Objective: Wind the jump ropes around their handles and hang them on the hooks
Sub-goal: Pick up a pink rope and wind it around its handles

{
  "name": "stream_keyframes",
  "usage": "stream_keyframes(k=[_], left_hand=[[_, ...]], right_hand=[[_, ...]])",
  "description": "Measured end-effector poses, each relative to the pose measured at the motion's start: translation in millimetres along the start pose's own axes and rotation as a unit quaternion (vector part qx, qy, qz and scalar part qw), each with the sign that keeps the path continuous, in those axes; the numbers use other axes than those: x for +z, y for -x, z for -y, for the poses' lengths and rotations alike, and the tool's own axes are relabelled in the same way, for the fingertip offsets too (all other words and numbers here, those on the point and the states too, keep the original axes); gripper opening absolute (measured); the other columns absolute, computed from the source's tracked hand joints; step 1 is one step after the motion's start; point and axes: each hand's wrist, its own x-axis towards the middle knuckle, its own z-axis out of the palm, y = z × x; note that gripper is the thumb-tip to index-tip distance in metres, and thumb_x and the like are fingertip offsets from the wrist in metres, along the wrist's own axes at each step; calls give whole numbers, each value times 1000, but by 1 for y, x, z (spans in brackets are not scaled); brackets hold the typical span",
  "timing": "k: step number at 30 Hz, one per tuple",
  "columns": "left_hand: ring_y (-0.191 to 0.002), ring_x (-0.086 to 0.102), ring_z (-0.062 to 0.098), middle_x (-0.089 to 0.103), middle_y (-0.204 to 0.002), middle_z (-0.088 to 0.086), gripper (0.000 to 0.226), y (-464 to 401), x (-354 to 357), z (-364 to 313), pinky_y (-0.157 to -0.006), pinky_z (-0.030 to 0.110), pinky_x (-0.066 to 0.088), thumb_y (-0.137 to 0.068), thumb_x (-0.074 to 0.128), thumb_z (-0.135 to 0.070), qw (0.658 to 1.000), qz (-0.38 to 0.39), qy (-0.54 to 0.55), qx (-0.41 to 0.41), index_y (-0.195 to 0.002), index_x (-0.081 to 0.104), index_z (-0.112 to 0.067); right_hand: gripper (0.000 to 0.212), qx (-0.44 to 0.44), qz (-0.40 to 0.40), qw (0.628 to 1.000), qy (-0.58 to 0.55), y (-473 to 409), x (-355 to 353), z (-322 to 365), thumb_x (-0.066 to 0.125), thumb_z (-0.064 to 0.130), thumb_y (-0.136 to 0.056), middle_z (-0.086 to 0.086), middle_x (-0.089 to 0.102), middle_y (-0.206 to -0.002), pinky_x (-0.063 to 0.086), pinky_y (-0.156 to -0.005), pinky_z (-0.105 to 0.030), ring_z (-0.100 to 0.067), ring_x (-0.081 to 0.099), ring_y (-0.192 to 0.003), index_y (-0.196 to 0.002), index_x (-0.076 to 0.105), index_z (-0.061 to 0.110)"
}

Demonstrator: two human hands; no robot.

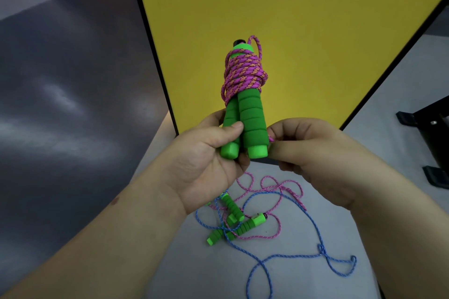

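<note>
I hold a jump rope upright in front of a yellow board. Its two green foam handles [245,126] are side by side, and its purple-and-orange rope [244,75] is wound around their upper half, with a small loop sticking up at the top. My left hand [209,153] grips the lower ends of the handles. My right hand [308,150] touches the right handle's base and pinches a bit of the rope end. Below, on the white table [328,238], lie a pink rope [272,187] and a blue rope [303,255], tangled loose with several green handles [240,226].
The yellow board [291,7] with a black frame stands at the table's far side. A black stand [430,143] sits at the right edge. To the left is a dark grey floor [60,104]. No hooks are in view.
</note>
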Motion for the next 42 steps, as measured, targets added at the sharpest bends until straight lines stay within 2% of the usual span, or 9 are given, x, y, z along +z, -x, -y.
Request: stream_keyframes(k=[5,12,18,24,29,31,33,37,42], left_hand=[[-79,71,17,73,-98,7,48,2,-2,-2,-68,28,49,-87,58,-2,999,30,10,-8,-134,53,-11],[-76,77,25,75,-88,10,50,4,5,1,-69,34,60,-85,52,-4,999,45,27,12,-135,49,-8],[-82,71,32,70,-94,17,46,4,3,-3,-73,38,61,-84,55,-8,999,26,13,14,-130,54,-2],[-72,67,31,63,-88,18,36,3,4,-3,-69,41,64,-88,53,-6,998,18,35,49,-123,55,2],[-80,63,32,60,-102,21,44,-4,-1,4,-74,43,58,-94,56,1,997,-26,14,76,-137,48,7],[-75,60,30,61,-102,20,49,-8,-6,2,-71,42,49,-92,55,6,992,-72,6,106,-139,45,0],[-65,58,22,64,-93,14,47,-10,-13,-3,-65,37,45,-95,48,13,986,-112,3,121,-136,48,-10],[-72,61,20,68,-101,12,52,-6,-13,-7,-60,31,52,-96,45,11,994,-75,10,83,-144,46,-9],[-64,67,18,68,-95,14,53,-7,-4,-6,-60,30,57,-97,47,10,994,-66,23,85,-149,41,1]], right_hand=[[13,22,55,997,-49,1,-1,2,74,13,-71,-13,61,-90,36,-62,-28,-21,44,-78,-84,75,11],[16,71,74,990,-98,2,-4,5,68,8,-64,-15,50,-93,34,-59,-28,-17,42,-65,-79,71,13],[10,34,85,985,-144,5,-6,6,64,8,-66,-4,61,-69,37,-61,-28,-15,48,-66,-68,73,12],[16,40,95,987,-124,3,-4,2,78,-2,-73,-11,66,-82,48,-55,-19,-12,54,-59,-80,78,13],[30,92,146,968,-183,6,9,6,76,-3,-69,-5,55,-65,44,-49,-19,-11,51,-51,-91,62,11],[27,92,170,952,-236,11,19,10,73,-1,-68,-4,51,-64,41,-49,-20,-12,49,-51,-77,56,17],[33,79,149,953,-250,12,24,13,75,-3,-70,-6,55,-64,43,-50,-22,-13,50,-51,-65,52,20],[27,31,0,990,-135,5,15,8,73,-8,-80,-6,57,-66,47,-57,-31,-20,53,-58,-84,58,15],[50,-73,-54,990,-105,4,27,-1,89,19,-56,-3,66,-88,54,-76,-43,-21,66,-78,-93,56,25]])
